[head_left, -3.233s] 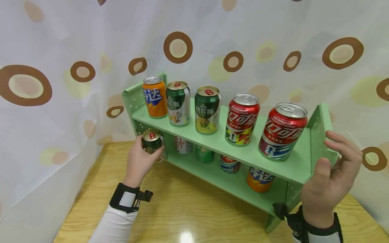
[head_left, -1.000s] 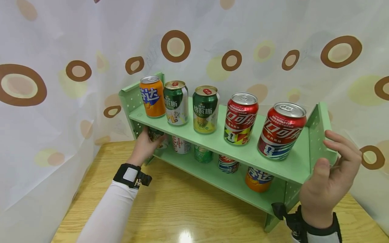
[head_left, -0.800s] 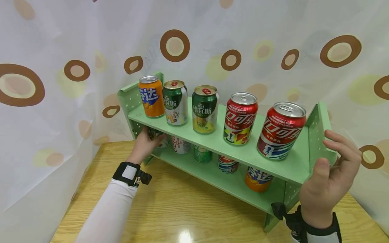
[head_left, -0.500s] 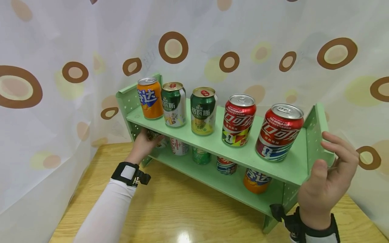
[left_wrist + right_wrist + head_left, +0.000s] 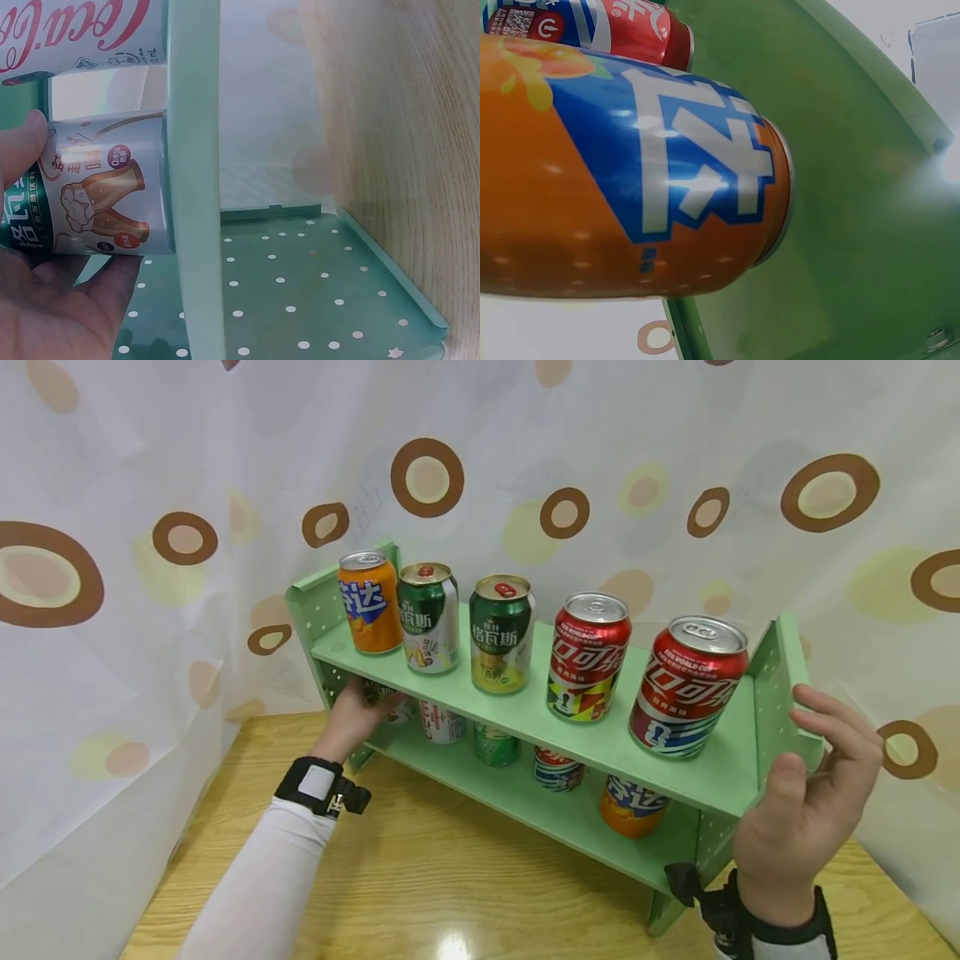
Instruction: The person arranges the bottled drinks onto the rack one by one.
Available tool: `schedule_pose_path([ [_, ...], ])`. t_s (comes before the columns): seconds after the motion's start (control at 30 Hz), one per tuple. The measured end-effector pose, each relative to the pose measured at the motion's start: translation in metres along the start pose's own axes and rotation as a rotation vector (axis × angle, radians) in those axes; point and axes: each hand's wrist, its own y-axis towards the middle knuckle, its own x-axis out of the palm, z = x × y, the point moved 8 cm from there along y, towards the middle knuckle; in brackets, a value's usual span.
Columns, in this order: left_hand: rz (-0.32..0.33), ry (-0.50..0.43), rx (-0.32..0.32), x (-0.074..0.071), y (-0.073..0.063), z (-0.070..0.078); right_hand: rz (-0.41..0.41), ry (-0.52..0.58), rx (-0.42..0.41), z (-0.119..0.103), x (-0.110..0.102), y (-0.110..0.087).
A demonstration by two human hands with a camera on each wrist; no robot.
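Observation:
My left hand [image 5: 354, 718] reaches under the upper deck at the left end of a green two-tier shelf [image 5: 525, 793]. It grips a green-and-white drink can [image 5: 105, 184], thumb on one side and fingers on the other. In the left wrist view this can's base meets the lower deck [image 5: 196, 180], beside a white Coca-Cola can [image 5: 82, 37]. My right hand [image 5: 813, 810] is at the shelf's right end panel [image 5: 776, 702], fingers loosely bent with the tips at its edge. An orange Fanta can [image 5: 633, 806] stands on the lower deck near that end.
Along the upper deck stand another orange can [image 5: 369, 606], two green-topped cans [image 5: 501, 639] and two red cola cans [image 5: 588, 660]. The lower deck also bears a green can [image 5: 495, 745] and a red-and-blue can [image 5: 557, 770]. Behind hangs a patterned sheet [image 5: 495, 443]; the table [image 5: 420, 860] is wooden.
My left hand has carried the green-and-white can from in front of the shelf into the lower tier's left end. Over the last second it stays there. My right hand keeps its place.

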Motion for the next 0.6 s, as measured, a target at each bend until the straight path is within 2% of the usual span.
schedule_pose_path([
  [0.3,-0.002,-0.010,-0.021,0.002,-0.002,-0.004,0.001,-0.011,0.007,0.001,0.000,0.000],
  [0.4,0.024,-0.012,-0.012,0.004,-0.005,-0.008,0.001,-0.011,0.010,0.001,0.000,0.000],
  [0.6,0.100,0.029,0.051,0.005,-0.019,-0.009,-0.002,-0.002,0.010,0.001,0.000,0.000],
])
